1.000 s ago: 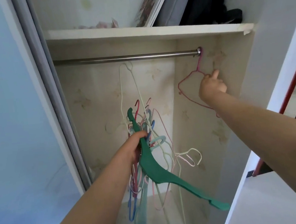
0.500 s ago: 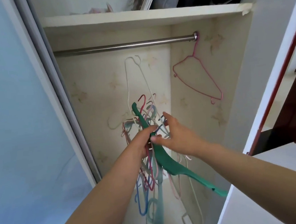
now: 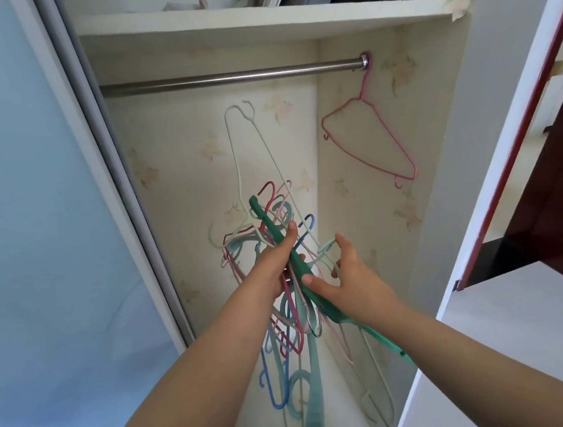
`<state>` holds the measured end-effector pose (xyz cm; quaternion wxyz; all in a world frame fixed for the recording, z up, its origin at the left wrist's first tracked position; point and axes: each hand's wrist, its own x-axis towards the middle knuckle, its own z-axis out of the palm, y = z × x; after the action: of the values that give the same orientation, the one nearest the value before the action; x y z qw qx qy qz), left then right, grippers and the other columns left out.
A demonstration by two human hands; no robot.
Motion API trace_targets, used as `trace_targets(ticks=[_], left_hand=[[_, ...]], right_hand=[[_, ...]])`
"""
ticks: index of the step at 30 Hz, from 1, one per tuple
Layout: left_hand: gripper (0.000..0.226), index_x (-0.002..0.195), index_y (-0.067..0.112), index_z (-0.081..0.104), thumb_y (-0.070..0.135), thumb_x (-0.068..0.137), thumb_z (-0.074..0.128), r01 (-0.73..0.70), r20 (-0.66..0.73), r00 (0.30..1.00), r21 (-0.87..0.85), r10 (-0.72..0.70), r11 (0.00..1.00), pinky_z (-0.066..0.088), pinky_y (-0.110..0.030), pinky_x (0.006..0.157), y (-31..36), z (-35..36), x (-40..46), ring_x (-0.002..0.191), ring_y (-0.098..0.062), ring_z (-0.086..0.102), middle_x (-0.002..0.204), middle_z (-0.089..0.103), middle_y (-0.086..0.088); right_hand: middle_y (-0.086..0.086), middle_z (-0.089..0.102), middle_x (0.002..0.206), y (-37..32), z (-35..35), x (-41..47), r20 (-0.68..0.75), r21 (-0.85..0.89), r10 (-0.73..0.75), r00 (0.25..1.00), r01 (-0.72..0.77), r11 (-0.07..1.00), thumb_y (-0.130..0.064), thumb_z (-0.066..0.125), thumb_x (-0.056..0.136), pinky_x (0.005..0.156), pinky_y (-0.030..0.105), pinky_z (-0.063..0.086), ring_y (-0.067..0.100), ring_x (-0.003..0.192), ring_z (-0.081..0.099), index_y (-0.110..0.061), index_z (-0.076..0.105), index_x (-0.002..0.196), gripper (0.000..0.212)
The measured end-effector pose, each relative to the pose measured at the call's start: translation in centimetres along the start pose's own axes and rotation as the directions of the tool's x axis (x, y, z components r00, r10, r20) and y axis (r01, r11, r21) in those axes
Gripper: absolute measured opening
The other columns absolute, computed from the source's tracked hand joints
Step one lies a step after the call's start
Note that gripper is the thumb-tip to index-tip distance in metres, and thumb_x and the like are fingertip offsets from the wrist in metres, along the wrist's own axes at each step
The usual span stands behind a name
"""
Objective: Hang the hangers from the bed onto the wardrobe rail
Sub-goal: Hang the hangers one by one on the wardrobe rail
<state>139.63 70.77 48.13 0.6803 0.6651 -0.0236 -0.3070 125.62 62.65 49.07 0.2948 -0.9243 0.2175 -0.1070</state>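
The right hand is being spread further over the bundle at frame centre, gripped by the left hand; one hanger is being picked, needing untangling before the rail.

Hanger count at the wardrobe

One pink wire hanger on one metal rail; one tangled bunch of hangers, number too knotted to tell exactly, holding one thick green hanger, at least one white wire hanger, one blue, some red, pink and pale teal. Two hands: left hand, right hand. One shelf above.
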Motion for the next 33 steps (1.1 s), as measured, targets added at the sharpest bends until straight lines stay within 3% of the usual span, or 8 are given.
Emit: trace_targets(ticks=[3, 7, 12, 15, 19, 25, 29, 33], left_hand=[[0.077, 0.103, 0.013, 0.063, 0.08, 0.066, 0.056, 0.0, -0.004, 1.0, 0.039, 0.0, 0.999, 0.056, -0.041, 0.086, -0.4, 0.4, -0.1, 0.085, -0.024, 0.068, 0.09, 0.069, -0.006], [0.066, 0.1, 0.02, 0.06, 0.08, 0.071, 0.052, 0.01, 0.061, 0.998, -0.045, -0.007, 0.999, 0.054, -0.044, 0.091, -0.6, 0.8, -0.7, 0.094, -0.024, 0.067, 0.102, 0.069, -0.009], [0.093, 0.117, 0.012, 0.063, 0.083, 0.057, 0.062, 0.06, 0.214, 0.976, -0.126, -0.032, 0.99, 0.057, -0.043, 0.083, -1.3, 0.5, -0.7, 0.094, -0.029, 0.069, 0.104, 0.069, -0.012], [0.092, 0.116, 0.009, 0.066, 0.074, 0.052, 0.075, 0.068, 0.215, 0.976, -0.206, -0.023, 0.976, 0.057, -0.041, 0.083, -1.7, 0.6, -0.4, 0.086, -0.028, 0.066, 0.102, 0.064, -0.013], [0.067, 0.118, 0.013, 0.066, 0.06, 0.072, 0.072, 0.053, 0.095, 0.995, -0.286, -0.027, 0.957, 0.058, -0.034, 0.071, -2.2, 0.4, 0.4, 0.079, -0.021, 0.063, 0.097, 0.065, -0.01], [0.041, 0.094, 0.015, 0.066, 0.052, 0.077, 0.07, 0.061, 0.004, 0.998, -0.362, -0.064, 0.93, 0.057, -0.035, 0.067, -1.5, -1.0, 1.3, 0.072, -0.022, 0.064, 0.084, 0.065, -0.007], [0.056, 0.1, 0.016, 0.067, 0.067, 0.078, 0.061, 0.041, -0.009, 0.999, -0.334, -0.046, 0.942, 0.055, -0.033, 0.059, -0.9, -1.7, 1.3, 0.072, -0.025, 0.066, 0.09, 0.068, -0.011], [0.099, 0.118, 0.016, 0.061, 0.092, 0.067, 0.027, 0.079, 0.021, 0.997, -0.311, -0.076, 0.947, 0.056, -0.039, 0.065, -0.5, -1.9, 1.7, 0.088, -0.03, 0.067, 0.106, 0.068, -0.016]], right_hand=[[0.003, 0.063, 0.099, 0.1, -0.3, -0.1, -0.024, 0.01, 0.022, 0.999, -0.022, 1.0, -0.062, 0.054, 0.084, 0.071, 0.03, 0.053, 0.014, 0.078, 0.059, -0.026, 0.011, 0.147, 0.085], [-0.007, 0.055, 0.098, 0.9, -0.2, -0.5, -0.091, 0.206, 0.041, 0.995, -0.022, 0.978, -0.056, 0.059, 0.084, 0.075, 0.028, 0.05, 0.013, 0.086, 0.058, -0.024, 0.03, 0.138, 0.069], [-0.003, 0.058, 0.096, 1.6, -0.2, -0.7, -0.103, 0.437, 0.058, 0.993, -0.008, 0.899, -0.045, 0.058, 0.09, 0.072, 0.024, 0.043, 0.02, 0.099, 0.059, -0.019, 0.049, 0.115, 0.038], [-0.005, 0.056, 0.099, 1.9, -0.1, -0.6, -0.02, 0.344, -0.062, 0.998, 0.065, 0.937, -0.054, 0.058, 0.085, 0.073, 0.025, 0.048, 0.012, 0.086, 0.057, -0.02, 0.041, 0.128, 0.057], [-0.01, 0.034, 0.133, 4.1, 0.2, -1.2, 0.035, 0.177, -0.192, 0.981, 0.183, 0.967, -0.07, 0.057, 0.075, 0.099, 0.029, 0.039, 0.007, 0.12, 0.041, -0.026, 0.024, 0.145, 0.089], [-0.002, 0.021, 0.156, 9.9, 0.5, -1.7, 0.362, 0.071, -0.001, 0.932, -0.026, 0.997, -0.084, 0.052, 0.063, 0.109, 0.038, 0.033, 0.022, 0.138, 0.034, -0.026, 0.005, 0.151, 0.116], [-0.001, 0.063, 0.102, 11.0, 1.1, -1.6, 0.303, 0.053, 0.046, 0.952, -0.064, 0.997, -0.076, 0.049, 0.075, 0.082, 0.03, 0.048, 0.015, 0.089, 0.06, -0.026, 0.054, 0.114, 0.063], [-0.006, 0.052, 0.063, 10.4, 1.0, -2.0, -0.048, -0.048, -0.016, 0.999, 0.013, 0.999, -0.058, 0.044, 0.091, 0.054, 0.028, 0.04, 0.011, 0.058, 0.05, -0.028, 0.049, 0.082, 0.032]])
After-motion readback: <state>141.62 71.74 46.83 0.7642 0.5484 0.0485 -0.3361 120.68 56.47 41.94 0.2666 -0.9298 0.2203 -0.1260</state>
